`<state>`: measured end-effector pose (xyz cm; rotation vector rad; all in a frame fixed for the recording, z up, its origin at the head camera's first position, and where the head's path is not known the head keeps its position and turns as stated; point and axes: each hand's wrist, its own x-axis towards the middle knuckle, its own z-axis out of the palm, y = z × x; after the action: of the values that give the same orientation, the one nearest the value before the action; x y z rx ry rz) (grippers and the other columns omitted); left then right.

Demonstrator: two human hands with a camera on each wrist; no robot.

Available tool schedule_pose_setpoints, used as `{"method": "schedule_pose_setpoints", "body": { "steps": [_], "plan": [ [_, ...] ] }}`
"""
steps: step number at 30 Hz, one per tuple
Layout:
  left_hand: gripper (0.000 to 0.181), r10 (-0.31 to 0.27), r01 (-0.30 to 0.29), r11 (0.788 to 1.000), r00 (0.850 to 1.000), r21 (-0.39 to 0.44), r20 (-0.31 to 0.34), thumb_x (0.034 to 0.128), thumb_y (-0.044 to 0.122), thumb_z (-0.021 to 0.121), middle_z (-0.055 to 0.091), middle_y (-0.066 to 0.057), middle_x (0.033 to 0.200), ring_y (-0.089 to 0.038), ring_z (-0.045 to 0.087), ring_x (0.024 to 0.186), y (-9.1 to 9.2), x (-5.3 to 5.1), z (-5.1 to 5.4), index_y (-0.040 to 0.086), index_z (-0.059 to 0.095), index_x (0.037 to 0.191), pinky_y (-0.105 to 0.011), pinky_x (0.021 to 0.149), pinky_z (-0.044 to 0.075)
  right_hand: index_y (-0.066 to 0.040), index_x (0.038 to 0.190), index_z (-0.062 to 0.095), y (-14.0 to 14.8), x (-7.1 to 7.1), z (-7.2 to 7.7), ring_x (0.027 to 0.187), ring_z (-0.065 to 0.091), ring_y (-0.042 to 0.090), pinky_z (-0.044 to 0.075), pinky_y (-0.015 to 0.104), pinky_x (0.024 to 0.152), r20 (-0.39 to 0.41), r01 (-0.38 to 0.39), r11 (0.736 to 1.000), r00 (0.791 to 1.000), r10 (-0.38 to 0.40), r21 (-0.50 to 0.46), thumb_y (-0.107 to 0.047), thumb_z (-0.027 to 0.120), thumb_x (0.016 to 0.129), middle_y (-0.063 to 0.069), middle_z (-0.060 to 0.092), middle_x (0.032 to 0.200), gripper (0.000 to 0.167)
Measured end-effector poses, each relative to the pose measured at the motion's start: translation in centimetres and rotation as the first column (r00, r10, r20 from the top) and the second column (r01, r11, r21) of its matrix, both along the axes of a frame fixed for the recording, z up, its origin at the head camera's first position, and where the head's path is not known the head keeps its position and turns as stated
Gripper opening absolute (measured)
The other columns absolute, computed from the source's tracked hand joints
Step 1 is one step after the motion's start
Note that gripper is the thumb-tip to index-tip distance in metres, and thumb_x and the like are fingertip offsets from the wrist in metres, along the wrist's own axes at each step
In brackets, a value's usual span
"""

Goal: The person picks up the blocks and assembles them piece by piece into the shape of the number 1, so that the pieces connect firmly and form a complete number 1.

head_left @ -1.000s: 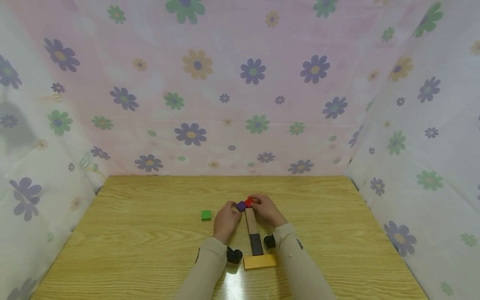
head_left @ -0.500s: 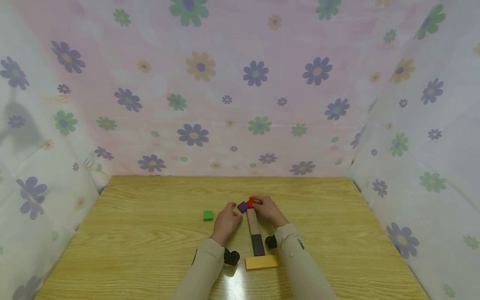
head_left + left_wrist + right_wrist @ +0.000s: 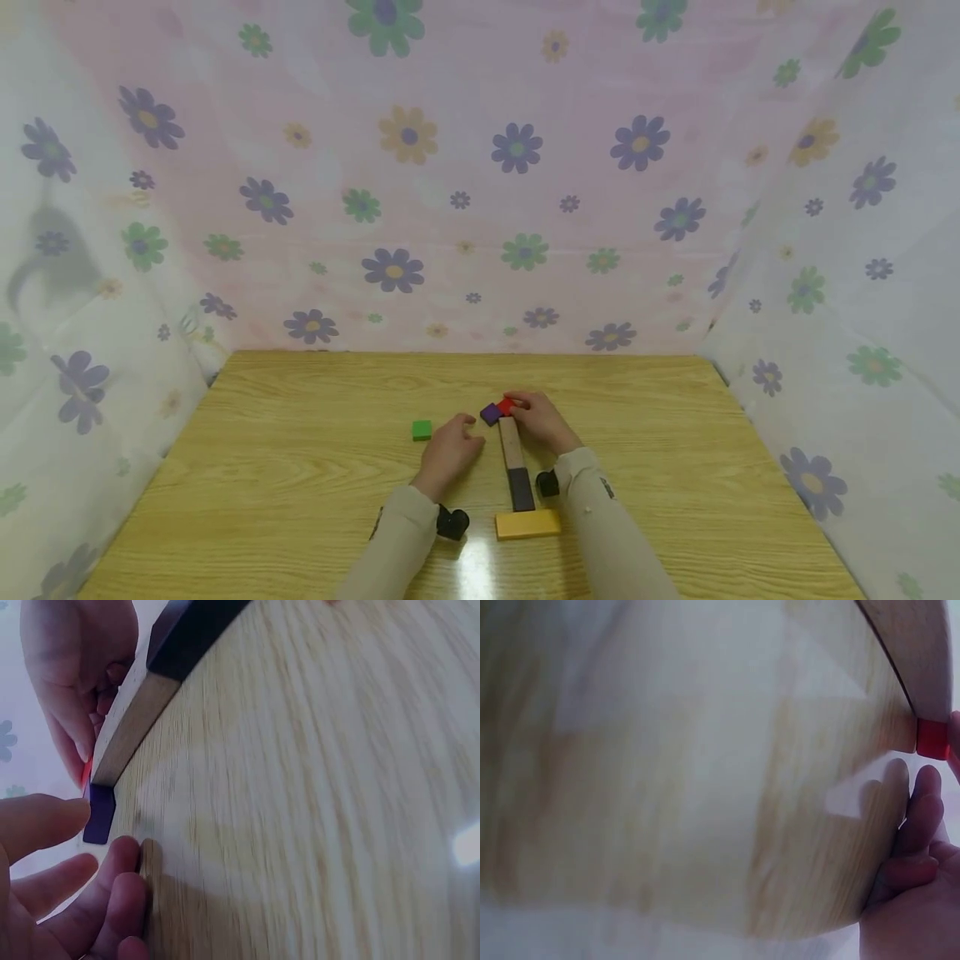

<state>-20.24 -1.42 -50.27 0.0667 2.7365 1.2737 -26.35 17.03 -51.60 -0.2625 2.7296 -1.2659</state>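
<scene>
My right hand (image 3: 543, 421) pinches a small red block (image 3: 506, 407), whose red side (image 3: 932, 739) also shows in the right wrist view. Against it lies a small purple block (image 3: 491, 414), turned cornerwise. My left hand (image 3: 448, 454) is just left of the purple block, fingers loosely bent and holding nothing; in the left wrist view its thumb appears close to the purple block (image 3: 100, 815). Below the red and purple pair, a plain wooden block (image 3: 511, 443) runs end to end with a black block (image 3: 521, 490). A yellow block (image 3: 528, 525) lies crosswise at the bottom.
A green square block (image 3: 422, 430) lies left of my left hand. Black wrist cameras (image 3: 453, 523) stick out inward from both sleeves, near the wooden blocks. Flowered cloth (image 3: 480, 208) hangs at the table's (image 3: 300, 467) back and sides.
My left hand has come away from the purple block, moving left and slightly toward me. My right hand stays at the red block. The whole view has shifted slightly.
</scene>
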Motion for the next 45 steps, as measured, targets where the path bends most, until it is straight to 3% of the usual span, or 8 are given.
{"method": "schedule_pose_setpoints", "body": {
  "steps": [5,9,14,20,24,30,38,45],
  "plan": [
    [0.022,-0.041,0.04,0.998,0.999,-0.045,-0.007,0.0841,0.026,0.057,0.062,-0.002,0.091,-0.018,0.057,0.081,-1.2,0.6,0.1,0.011,0.061,0.099,-0.036,0.067,0.044,-0.006,0.119,0.057,0.1,-0.2,-0.2,0.089,0.049,0.021,0.04,0.034,0.075,-0.009,-0.012,1.0,1.0,0.012,0.001,-0.008,0.054,0.088,0.015,0.056,0.106,0.031],
    [0.014,-0.086,0.083,0.992,0.996,-0.092,-0.025,0.0858,0.027,0.055,0.058,0.003,0.079,-0.013,0.052,0.068,-2.5,1.0,-0.1,0.014,0.061,0.083,-0.032,0.059,0.041,-0.007,0.12,0.056,0.0,-0.1,-0.3,0.093,0.05,0.023,0.041,0.035,0.077,0.022,-0.013,1.0,1.0,0.013,-0.011,-0.009,0.053,0.089,0.016,0.054,0.111,0.031],
    [0.018,-0.114,0.105,0.982,0.992,-0.158,-0.05,0.0865,0.028,0.053,0.054,0.005,0.069,-0.011,0.046,0.058,-4.1,1.3,-0.2,0.015,0.058,0.076,-0.029,0.053,0.037,-0.009,0.121,0.055,-0.1,0.0,0.0,0.098,0.049,0.024,0.041,0.037,0.078,0.041,-0.002,1.0,0.999,0.002,-0.008,-0.01,0.052,0.09,0.016,0.053,0.112,0.032],
    [0.024,-0.098,0.09,0.977,0.995,-0.192,-0.035,0.0871,0.028,0.052,0.044,0.005,0.058,-0.011,0.037,0.05,-6.0,1.5,-0.3,0.016,0.051,0.067,-0.027,0.046,0.03,-0.006,0.121,0.055,-0.1,0.0,0.2,0.087,0.05,0.02,0.041,0.033,0.073,0.022,-0.02,1.0,1.0,0.02,-0.002,-0.009,0.052,0.089,0.015,0.055,0.109,0.032],
    [0.029,-0.048,0.044,0.984,0.999,-0.173,-0.018,0.0872,0.028,0.051,0.036,0.003,0.054,-0.012,0.032,0.048,-7.2,1.5,-0.4,0.015,0.045,0.061,-0.027,0.045,0.025,-0.004,0.12,0.056,0.0,-0.1,0.0,0.082,0.05,0.019,0.041,0.032,0.07,-0.001,-0.032,0.999,0.999,0.032,0.007,-0.008,0.052,0.089,0.015,0.056,0.108,0.031],
    [0.023,0.036,-0.039,0.988,0.999,-0.148,-0.02,0.0864,0.029,0.054,0.045,0.002,0.059,-0.014,0.039,0.052,-8.8,1.3,-0.8,0.014,0.052,0.068,-0.028,0.048,0.031,-0.005,0.121,0.055,0.0,-0.1,-0.1,0.093,0.048,0.023,0.04,0.036,0.077,0.01,-0.023,1.0,1.0,0.023,0.007,-0.008,0.052,0.089,0.018,0.049,0.115,0.032],
    [0.017,0.085,-0.087,0.988,0.996,-0.131,-0.021,0.0841,0.03,0.057,0.051,0.001,0.067,-0.015,0.043,0.057,-9.3,1.1,-1.0,0.014,0.053,0.082,-0.029,0.051,0.033,-0.004,0.12,0.055,0.1,-0.1,-0.3,0.089,0.051,0.021,0.042,0.035,0.074,-0.004,-0.029,1.0,1.0,0.029,-0.01,-0.006,0.052,0.089,0.016,0.054,0.112,0.032],
    [0.05,0.134,-0.127,0.981,0.99,-0.144,0.039,0.0807,0.04,0.06,0.055,-0.004,0.07,-0.019,0.046,0.058,-8.7,0.6,-0.8,0.01,0.042,0.117,-0.032,0.049,0.034,-0.007,0.122,0.055,0.0,-0.1,-0.3,0.092,0.051,0.022,0.041,0.037,0.076,0.018,-0.017,1.0,1.0,0.017,-0.01,-0.008,0.052,0.09,0.017,0.051,0.116,0.032]
  ]
}}
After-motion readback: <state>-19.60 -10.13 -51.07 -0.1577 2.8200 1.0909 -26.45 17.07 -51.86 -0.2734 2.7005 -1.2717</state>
